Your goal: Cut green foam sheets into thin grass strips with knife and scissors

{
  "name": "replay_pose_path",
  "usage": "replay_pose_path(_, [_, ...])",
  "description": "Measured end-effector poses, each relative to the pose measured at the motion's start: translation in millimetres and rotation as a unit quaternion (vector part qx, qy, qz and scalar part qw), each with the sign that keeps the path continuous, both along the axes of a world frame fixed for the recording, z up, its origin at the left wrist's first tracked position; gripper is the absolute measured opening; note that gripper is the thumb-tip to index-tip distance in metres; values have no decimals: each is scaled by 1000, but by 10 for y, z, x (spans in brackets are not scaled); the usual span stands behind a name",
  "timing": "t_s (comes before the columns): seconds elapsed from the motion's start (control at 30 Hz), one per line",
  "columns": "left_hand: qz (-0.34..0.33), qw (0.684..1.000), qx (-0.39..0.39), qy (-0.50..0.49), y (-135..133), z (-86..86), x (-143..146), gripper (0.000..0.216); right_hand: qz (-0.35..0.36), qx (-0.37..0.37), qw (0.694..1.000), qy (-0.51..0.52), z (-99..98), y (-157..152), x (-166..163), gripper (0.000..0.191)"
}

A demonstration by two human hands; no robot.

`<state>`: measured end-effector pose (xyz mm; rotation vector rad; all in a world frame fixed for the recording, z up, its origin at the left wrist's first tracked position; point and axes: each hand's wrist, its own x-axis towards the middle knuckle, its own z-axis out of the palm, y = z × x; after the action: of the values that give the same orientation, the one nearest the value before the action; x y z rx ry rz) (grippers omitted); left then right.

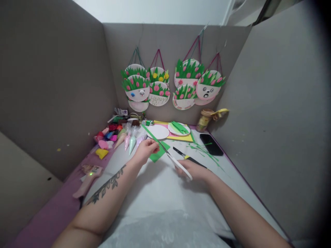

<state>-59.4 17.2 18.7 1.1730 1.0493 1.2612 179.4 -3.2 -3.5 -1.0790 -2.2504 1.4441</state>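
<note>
My left hand (pixel 146 150) pinches a piece of green paper (pixel 158 155) with a long green strip running up and away from it. My right hand (pixel 192 170) is closed on white-handled scissors (pixel 178 164), whose blades point toward the green paper by my left fingers. Both hands hover over the white work surface (pixel 155 193). A second pair of scissors (pixel 187 157) with black and yellow handles lies just beyond my right hand.
A white paper plate (pixel 158 131) and a plate with green strips (pixel 179 128) lie on yellow paper. A black phone (pixel 211 144), green scraps (pixel 203 150), piping bags (pixel 130 140), coloured clay bits (pixel 106 136), a pink glue gun (pixel 86 179) and a jar (pixel 204 120) surround them. Decorated plates (pixel 160 86) hang on the cardboard wall.
</note>
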Motion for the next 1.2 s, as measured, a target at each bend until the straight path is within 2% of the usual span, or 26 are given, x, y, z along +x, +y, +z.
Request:
replay_pose_path(0.43, [2, 1000, -6, 20, -31, 33, 22, 19, 11, -18, 1000, 4, -38, 23, 9, 6])
replay_pose_path(0.77, [-8, 1000, -20, 23, -50, 53, -5, 22, -13, -15, 1000, 5, -8, 9, 16, 9])
replay_pose_path(0.9, [12, 999, -34, 24, -42, 80, -46, 25, -14, 4, 1000, -5, -9, 19, 17, 7])
replay_pose_path(1.07, [29, 999, -32, 25, -33, 86, -50, 25, -15, -10, 1000, -8, -27, 20, 17, 6])
replay_pose_path(1.2, [12, 999, -31, 32, -44, 81, -26, 22, -1, -20, 1000, -2, -31, 15, 9, 7])
